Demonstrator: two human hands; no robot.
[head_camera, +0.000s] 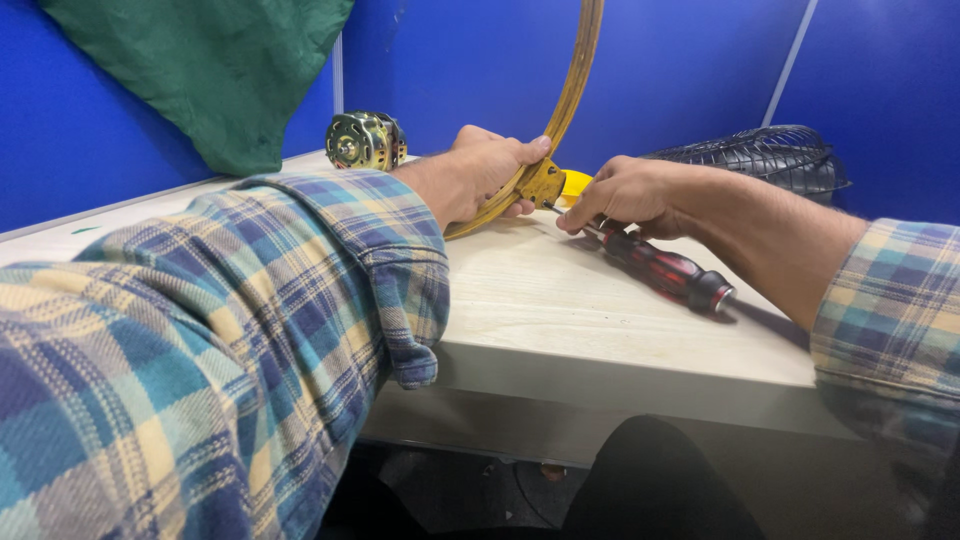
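My left hand grips a yellow-brown ring band that stands upright on the light wooden table, near its yellow clamp bracket. My right hand holds the shaft end of a screwdriver with a red and black handle, its tip pointing at the bracket. The handle lies low along the table toward the right. Both arms wear blue and yellow plaid sleeves.
A brass-coloured electric motor sits at the back of the table. A black wire fan grille lies at the back right. A green cloth hangs on the blue partition wall. The table's front edge runs below my arms.
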